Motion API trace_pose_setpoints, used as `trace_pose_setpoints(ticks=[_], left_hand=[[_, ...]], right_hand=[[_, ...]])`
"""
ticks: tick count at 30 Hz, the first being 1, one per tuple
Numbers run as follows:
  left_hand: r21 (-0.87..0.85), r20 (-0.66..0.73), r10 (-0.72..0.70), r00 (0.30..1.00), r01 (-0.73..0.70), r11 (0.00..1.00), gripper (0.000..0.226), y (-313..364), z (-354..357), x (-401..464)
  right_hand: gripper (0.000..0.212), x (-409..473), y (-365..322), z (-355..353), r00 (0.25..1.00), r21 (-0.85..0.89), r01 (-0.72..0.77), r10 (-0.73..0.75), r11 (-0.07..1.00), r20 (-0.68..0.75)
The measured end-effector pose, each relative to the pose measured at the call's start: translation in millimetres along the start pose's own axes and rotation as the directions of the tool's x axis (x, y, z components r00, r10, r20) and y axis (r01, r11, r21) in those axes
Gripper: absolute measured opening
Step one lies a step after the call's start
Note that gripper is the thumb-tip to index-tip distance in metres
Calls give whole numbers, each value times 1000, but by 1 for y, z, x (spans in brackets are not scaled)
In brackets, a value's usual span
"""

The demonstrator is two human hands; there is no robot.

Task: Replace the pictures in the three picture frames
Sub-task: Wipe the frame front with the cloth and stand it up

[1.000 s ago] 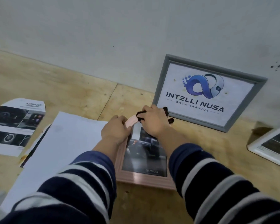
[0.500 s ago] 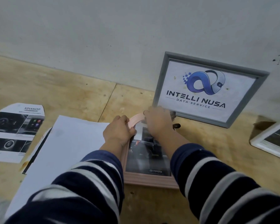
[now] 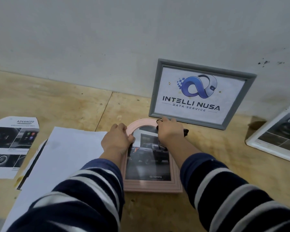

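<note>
Head view: both hands' curled fingers on pink "TOYOTA" frame, left hand, right hand.

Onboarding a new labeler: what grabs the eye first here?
The grey frame with the Intelli Nusa logo, leaning on the wall at centre right. Below it, both hands, left hand and right hand, grip the arched top of the pink frame, which holds a Toyota picture.

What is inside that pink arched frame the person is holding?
Inside the pink frame is a dark car picture marked TOYOTA. The left hand and right hand cover its upper corners, so those parts cannot be seen.
</note>
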State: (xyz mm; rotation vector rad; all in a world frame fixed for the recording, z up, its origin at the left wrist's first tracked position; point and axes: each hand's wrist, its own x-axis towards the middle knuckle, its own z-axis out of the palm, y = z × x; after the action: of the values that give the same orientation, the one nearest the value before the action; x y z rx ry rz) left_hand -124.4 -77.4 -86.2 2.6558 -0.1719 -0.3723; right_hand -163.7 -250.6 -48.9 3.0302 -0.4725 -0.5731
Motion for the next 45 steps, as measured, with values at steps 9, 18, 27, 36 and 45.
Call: trace_pose_setpoints(ticks=[9,18,27,36,45], left_hand=[[33,-10,4,1000,-4,999,33,1,0,-4],[35,-48,-50,998,52,998,38,6,7,-10],[-501,10,-288,958,254,827,33,27,8,-34],[-632,122,-236,964,259,731,44,28,-26,-50],[-745,-272,-170,947,-96,660,30,52,-62,-79]], right_hand=[[41,-35,27,24,993,324,-98,115,941,-32],[39,-72,36,54,963,507,-221,270,833,-24],[42,-74,43,63,934,723,-260,358,640,20],[37,-82,50,56,937,903,-83,340,422,-73],[33,-86,43,-32,871,666,183,196,723,-452]])
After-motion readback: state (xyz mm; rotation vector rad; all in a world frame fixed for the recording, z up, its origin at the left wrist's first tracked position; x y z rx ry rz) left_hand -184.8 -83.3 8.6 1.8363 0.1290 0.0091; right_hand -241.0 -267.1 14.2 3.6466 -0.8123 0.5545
